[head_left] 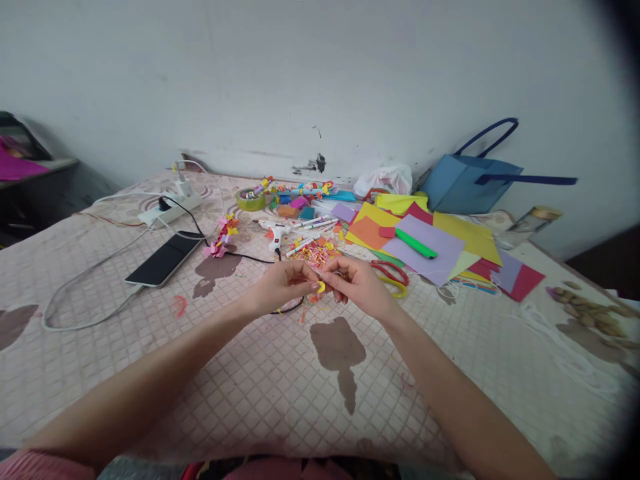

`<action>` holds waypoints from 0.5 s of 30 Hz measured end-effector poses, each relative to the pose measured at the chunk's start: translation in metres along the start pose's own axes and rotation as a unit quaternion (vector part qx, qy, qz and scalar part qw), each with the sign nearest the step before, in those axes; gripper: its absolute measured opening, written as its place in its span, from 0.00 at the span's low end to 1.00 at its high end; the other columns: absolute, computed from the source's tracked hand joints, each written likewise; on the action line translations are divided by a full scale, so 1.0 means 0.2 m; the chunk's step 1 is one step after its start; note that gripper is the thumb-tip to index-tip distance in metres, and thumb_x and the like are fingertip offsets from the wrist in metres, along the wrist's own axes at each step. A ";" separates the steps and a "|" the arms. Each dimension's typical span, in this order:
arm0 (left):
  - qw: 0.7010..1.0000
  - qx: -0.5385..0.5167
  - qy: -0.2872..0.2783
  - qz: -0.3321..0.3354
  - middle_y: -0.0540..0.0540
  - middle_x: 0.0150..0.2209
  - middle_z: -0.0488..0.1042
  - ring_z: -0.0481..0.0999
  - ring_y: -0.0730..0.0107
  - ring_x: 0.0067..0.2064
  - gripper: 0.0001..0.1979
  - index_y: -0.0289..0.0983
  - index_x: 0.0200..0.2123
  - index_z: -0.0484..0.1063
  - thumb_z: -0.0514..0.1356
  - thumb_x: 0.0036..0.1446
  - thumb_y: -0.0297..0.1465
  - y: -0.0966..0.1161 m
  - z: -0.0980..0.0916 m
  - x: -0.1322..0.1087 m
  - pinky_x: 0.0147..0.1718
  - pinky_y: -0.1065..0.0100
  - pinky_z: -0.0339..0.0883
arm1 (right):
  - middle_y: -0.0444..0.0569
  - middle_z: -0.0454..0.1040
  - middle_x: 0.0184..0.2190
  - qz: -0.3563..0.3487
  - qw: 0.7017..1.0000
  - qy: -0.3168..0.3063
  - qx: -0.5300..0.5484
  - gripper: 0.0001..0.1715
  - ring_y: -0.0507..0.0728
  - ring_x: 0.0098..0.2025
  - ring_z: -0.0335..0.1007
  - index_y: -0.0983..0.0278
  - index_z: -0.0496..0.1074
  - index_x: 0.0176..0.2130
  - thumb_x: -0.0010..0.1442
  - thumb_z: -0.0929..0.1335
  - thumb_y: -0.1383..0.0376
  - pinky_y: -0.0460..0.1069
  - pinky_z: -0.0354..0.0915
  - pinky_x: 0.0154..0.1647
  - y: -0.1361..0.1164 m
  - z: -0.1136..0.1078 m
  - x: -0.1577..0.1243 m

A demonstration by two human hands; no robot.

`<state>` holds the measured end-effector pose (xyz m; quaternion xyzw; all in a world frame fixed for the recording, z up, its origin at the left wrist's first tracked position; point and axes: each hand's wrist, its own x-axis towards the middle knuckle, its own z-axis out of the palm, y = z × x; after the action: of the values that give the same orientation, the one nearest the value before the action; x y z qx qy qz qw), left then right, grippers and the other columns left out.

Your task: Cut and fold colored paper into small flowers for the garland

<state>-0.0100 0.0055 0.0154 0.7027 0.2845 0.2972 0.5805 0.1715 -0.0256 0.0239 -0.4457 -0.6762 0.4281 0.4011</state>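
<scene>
Both hands meet over the middle of the table, fingertips together. My left hand (pixel 283 283) is closed in a pinch on a small yellow paper piece (pixel 321 287). Right beside it, my right hand (pixel 357 283) is also closed, its thumb and finger at the same piece; whether it grips the paper is hidden. Just behind the hands lies a heap of tiny coloured paper scraps (pixel 317 253). A white glue gun (pixel 277 233) rests behind my left hand. Red-handled scissors (pixel 390 272) lie close to my right hand.
Coloured paper sheets (pixel 425 243) spread at the right, with a blue bag (pixel 467 183) behind. At the left are a phone (pixel 165 259) on a cable, a power strip (pixel 170 210) and a pink paper-flower strand (pixel 220 239). A tape roll (pixel 251 200) stands near the wall.
</scene>
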 end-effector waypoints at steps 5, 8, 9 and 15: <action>1.000 -0.015 0.010 -0.004 0.47 0.29 0.73 0.73 0.71 0.33 0.10 0.32 0.30 0.68 0.61 0.51 0.34 0.00 0.00 0.03 0.35 0.68 0.66 | 0.40 0.66 0.18 -0.011 0.999 -0.005 -0.035 0.10 0.47 0.17 0.61 0.64 0.68 0.31 0.58 0.65 0.59 0.43 0.59 0.17 0.00 -0.01 0.01; 1.000 -0.009 0.022 -0.003 0.46 0.28 0.73 0.73 0.70 0.32 0.11 0.32 0.30 0.68 0.62 0.50 0.35 0.00 0.00 0.04 0.33 0.68 0.66 | 0.40 0.66 0.18 -0.006 1.000 -0.028 -0.003 0.10 0.48 0.19 0.63 0.64 0.68 0.33 0.57 0.65 0.59 0.43 0.62 0.19 -0.02 -0.03 0.02; 1.000 -0.008 0.024 -0.002 0.46 0.27 0.73 0.73 0.70 0.31 0.11 0.32 0.30 0.68 0.62 0.50 0.35 0.00 0.00 0.04 0.32 0.68 0.65 | 0.41 0.67 0.19 -0.004 0.999 -0.035 0.004 0.10 0.49 0.20 0.64 0.64 0.68 0.34 0.57 0.65 0.60 0.44 0.63 0.20 -0.03 -0.04 0.02; 0.999 -0.026 0.031 0.005 0.48 0.25 0.72 0.70 0.74 0.28 0.11 0.32 0.28 0.69 0.62 0.49 0.35 0.02 -0.01 0.05 0.29 0.70 0.61 | 0.44 0.71 0.24 -0.018 0.996 -0.057 -0.067 0.09 0.51 0.25 0.69 0.64 0.71 0.38 0.56 0.66 0.63 0.46 0.67 0.26 -0.08 -0.10 0.02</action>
<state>-0.0044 0.0140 0.0213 0.6791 0.2915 0.3291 0.5879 0.1844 -0.0209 0.0467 -0.4346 -0.7330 0.3990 0.3386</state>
